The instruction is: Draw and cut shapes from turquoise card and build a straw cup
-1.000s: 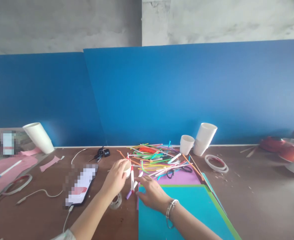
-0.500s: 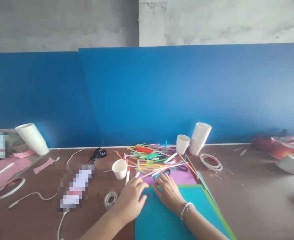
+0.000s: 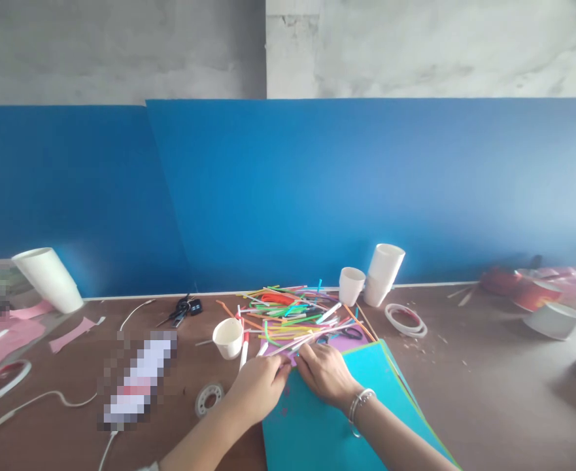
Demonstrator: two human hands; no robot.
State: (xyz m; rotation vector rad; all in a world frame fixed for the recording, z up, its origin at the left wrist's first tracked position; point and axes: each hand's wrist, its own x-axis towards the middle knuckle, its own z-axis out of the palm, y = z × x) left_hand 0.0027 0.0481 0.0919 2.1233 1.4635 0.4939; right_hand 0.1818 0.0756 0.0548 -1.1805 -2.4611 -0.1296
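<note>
My left hand (image 3: pixel 264 387) is closed at the upper left corner of a blue sheet (image 3: pixel 331 428), thumb against the fingers. Beside it my right hand (image 3: pixel 327 371), with a bracelet at the wrist, has its fingers curled at the sheet's far edge. What the fingertips pinch is mostly hidden. Just beyond both hands, a pile of colored straws (image 3: pixel 288 314) lies partly on a purple sheet (image 3: pixel 351 341). A white paper cup (image 3: pixel 227 339) stands left of the pile.
Paper cups (image 3: pixel 384 275) stand at the back, with a white tape roll (image 3: pixel 406 320) to their right. A clear tape roll (image 3: pixel 209 399) lies left of my left arm. Keys (image 3: pixel 187 307) rest near the blue partition (image 3: pixel 317 190).
My hands have closed their fingers at the blue sheet's far edge. The sheet's far right corner has shifted up and left, now covering more of the purple sheet. The view has shifted slightly.
</note>
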